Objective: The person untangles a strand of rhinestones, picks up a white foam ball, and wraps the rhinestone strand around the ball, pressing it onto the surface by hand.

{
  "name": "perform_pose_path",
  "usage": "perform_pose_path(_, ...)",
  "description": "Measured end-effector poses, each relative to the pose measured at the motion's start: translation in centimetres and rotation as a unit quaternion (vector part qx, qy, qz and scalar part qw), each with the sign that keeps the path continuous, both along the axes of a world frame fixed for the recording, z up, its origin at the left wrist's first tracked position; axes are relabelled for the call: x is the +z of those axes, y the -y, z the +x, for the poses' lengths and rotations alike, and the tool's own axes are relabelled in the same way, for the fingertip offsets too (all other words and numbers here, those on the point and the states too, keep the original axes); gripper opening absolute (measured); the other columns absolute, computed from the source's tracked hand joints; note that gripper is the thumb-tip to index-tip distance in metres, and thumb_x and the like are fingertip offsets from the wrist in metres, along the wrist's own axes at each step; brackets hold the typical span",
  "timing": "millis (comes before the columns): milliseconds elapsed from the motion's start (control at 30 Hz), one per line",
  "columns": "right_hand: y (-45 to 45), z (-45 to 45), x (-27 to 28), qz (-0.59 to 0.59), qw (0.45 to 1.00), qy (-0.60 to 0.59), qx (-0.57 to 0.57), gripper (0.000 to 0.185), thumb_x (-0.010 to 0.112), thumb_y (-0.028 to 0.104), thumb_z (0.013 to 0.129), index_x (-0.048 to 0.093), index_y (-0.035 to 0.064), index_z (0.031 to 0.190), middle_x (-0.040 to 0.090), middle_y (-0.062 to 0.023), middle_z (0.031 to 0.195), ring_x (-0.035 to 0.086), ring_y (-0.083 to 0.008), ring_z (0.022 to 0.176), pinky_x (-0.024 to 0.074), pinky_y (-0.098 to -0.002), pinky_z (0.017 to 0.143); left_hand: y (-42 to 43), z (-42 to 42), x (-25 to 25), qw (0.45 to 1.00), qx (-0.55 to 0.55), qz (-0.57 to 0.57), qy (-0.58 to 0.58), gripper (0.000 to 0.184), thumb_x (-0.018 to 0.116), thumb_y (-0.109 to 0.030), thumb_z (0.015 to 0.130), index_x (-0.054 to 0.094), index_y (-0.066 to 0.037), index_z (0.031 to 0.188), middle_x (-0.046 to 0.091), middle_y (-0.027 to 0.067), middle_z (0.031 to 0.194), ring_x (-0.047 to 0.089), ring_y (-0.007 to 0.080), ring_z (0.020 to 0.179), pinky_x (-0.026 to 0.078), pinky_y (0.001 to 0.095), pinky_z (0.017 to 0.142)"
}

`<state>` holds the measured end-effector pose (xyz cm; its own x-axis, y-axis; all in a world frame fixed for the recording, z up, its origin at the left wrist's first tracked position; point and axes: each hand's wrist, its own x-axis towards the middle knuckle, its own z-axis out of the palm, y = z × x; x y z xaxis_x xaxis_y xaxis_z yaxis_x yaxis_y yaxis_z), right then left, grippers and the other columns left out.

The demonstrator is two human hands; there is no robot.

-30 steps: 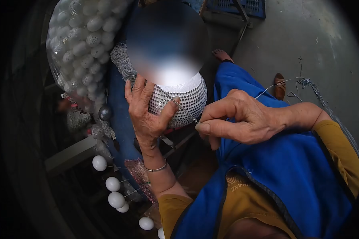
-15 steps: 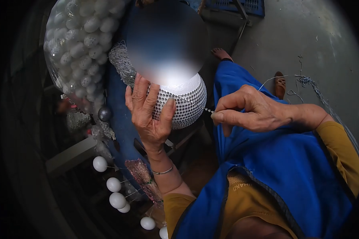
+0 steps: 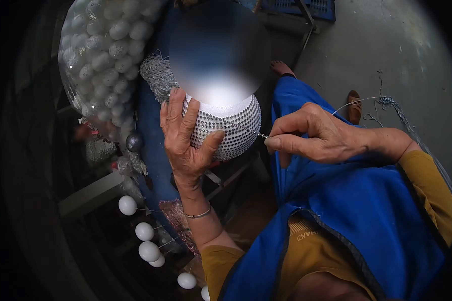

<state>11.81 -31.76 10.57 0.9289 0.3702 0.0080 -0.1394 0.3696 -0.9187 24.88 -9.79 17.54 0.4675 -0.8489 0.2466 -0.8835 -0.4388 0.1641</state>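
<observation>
A white ball [image 3: 232, 140] with rows of small silvery studs on its lower part is near the middle of the view. A blurred round patch hides its upper side. My left hand [image 3: 186, 138] is curved against the ball's left side, fingers on top and thumb across the studded front. From the studded rows a short silver bead chain [image 3: 256, 133] runs out to the right. My right hand [image 3: 311, 135] pinches its end between thumb and forefinger, beside the ball.
To the left lies a clear bag of white egg-shaped balls [image 3: 110, 60]. A bundle of silvery strands [image 3: 158, 75] rests on the blue surface [image 3: 155, 170] near a grey ball [image 3: 134, 142]. White balls on sticks [image 3: 149, 251] stand lower left; tangled cord [image 3: 386, 103] hangs at right.
My right hand has shifted slightly to the left and up, still pinching the chain. My left hand stays on the ball, and the view has moved a little.
</observation>
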Motion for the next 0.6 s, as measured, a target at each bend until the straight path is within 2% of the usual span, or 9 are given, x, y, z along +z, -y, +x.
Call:
perform_pose_path(100,0.2,0.2,-0.1,-0.01,1.0,0.009,0.003,0.029,0.051,0.024,0.093,0.064,-0.0014,0.085,0.064,-0.0065,0.064,0.059,-0.0089,0.059,0.045,-0.0244,0.054,0.2,-0.7,0.4,1.0,0.019,-0.016,0.015,0.055,0.06,-0.04,0.082,0.055,-0.005,0.125,0.051,0.0165,0.129,0.043,0.0319,0.125,0.019,0.0501,0.107)
perform_pose_path(200,-0.1,0.1,-0.6,-0.013,1.0,0.02,0.0,0.029,0.05,0.025,0.094,0.063,-0.0004,0.085,0.066,-0.0066,0.065,0.062,-0.0089,0.06,0.0466,-0.0229,0.054,-0.4,-1.1,-0.3,0.995,0.074,-0.054,-0.049,0.046,0.054,-0.031,0.087,0.055,-0.005,0.125,0.05,0.0172,0.131,0.043,0.0316,0.125,0.02,0.0486,0.108)
perform_pose_path(267,-0.1,0.1,-0.7,-0.007,1.0,0.023,-0.009,0.029,0.051,0.024,0.094,0.063,-0.0002,0.085,0.066,-0.0063,0.065,0.061,-0.0086,0.059,0.0458,-0.0225,0.053,-0.3,-1.1,-1.3,0.969,0.093,-0.165,-0.161,0.04,0.049,-0.023,0.089,0.055,-0.005,0.125,0.05,0.0171,0.131,0.043,0.0312,0.126,0.018,0.0471,0.109)
perform_pose_path(300,0.1,0.1,-0.5,-0.016,1.0,0.015,-0.007,0.029,0.051,0.024,0.094,0.063,-0.0004,0.086,0.066,-0.006,0.065,0.061,-0.0084,0.059,0.045,-0.0223,0.052,0.0,-1.0,-1.4,0.969,0.092,-0.166,-0.161,0.04,0.049,-0.023,0.089,0.055,-0.005,0.125,0.05,0.0171,0.131,0.043,0.0312,0.126,0.018,0.0471,0.109)
perform_pose_path(400,0.2,0.0,-0.3,-0.021,1.0,0.011,-0.009,0.028,0.051,0.024,0.094,0.063,-0.0009,0.086,0.065,-0.0055,0.065,0.06,-0.0079,0.058,0.0433,-0.0223,0.051,0.3,-0.8,-1.1,0.976,0.061,-0.163,-0.128,0.042,0.051,-0.026,0.088,0.056,-0.005,0.124,0.051,0.0173,0.13,0.043,0.0308,0.126,0.017,0.0475,0.109)
perform_pose_path(467,0.4,0.0,-0.1,-0.016,1.0,0.012,-0.015,0.028,0.052,0.023,0.093,0.063,-0.0011,0.086,0.065,-0.0052,0.064,0.059,-0.0076,0.058,0.0425,-0.0224,0.05,0.1,-0.3,-0.4,0.998,0.029,-0.05,-0.031,0.043,0.053,-0.029,0.087,0.056,-0.005,0.123,0.051,0.0177,0.129,0.044,0.0308,0.125,0.018,0.0477,0.109)
perform_pose_path(600,0.4,0.4,0.5,-0.024,0.999,0.026,-0.009,0.027,0.052,0.022,0.093,0.063,-0.0012,0.085,0.065,-0.0052,0.064,0.057,-0.0069,0.056,0.042,-0.022,0.05,-0.2,0.4,0.4,0.999,0.027,0.005,-0.04,0.044,0.055,-0.03,0.087,0.056,-0.005,0.123,0.052,0.0177,0.129,0.045,0.0307,0.124,0.02,0.0479,0.108)
